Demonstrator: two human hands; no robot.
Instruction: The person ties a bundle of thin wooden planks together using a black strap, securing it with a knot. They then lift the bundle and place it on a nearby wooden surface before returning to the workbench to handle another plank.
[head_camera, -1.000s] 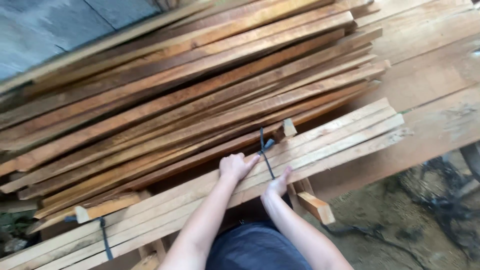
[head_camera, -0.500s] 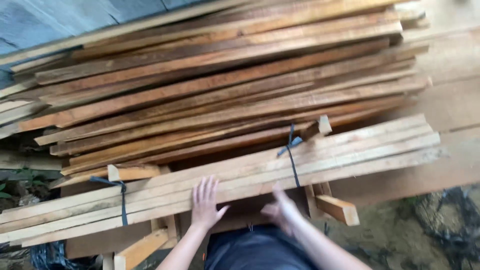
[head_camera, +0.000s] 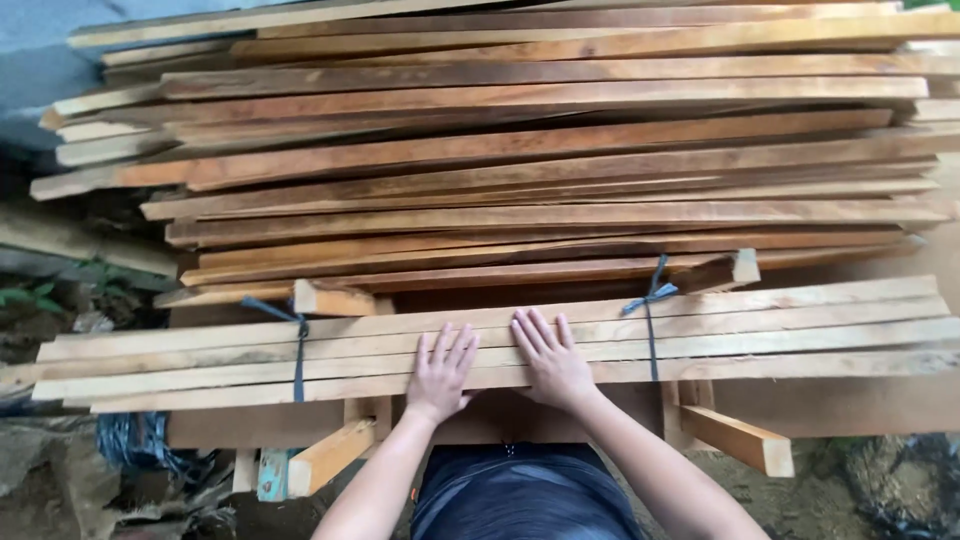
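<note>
Your left hand (head_camera: 440, 372) and right hand (head_camera: 552, 362) lie flat, fingers spread, palms pressed on the bundle of pale slats (head_camera: 760, 330) — gripping nothing, side by side at its middle. You seem to be steadying or shifting the bundle; moving it likely calls for curling fingers under the near edge. Outward, a dark strap (head_camera: 298, 352) binds it left of your fingers, a blue tie (head_camera: 650, 310) right. Beyond your fingertips lies the reddish plank stack (head_camera: 540, 170). No labels show.
</note>
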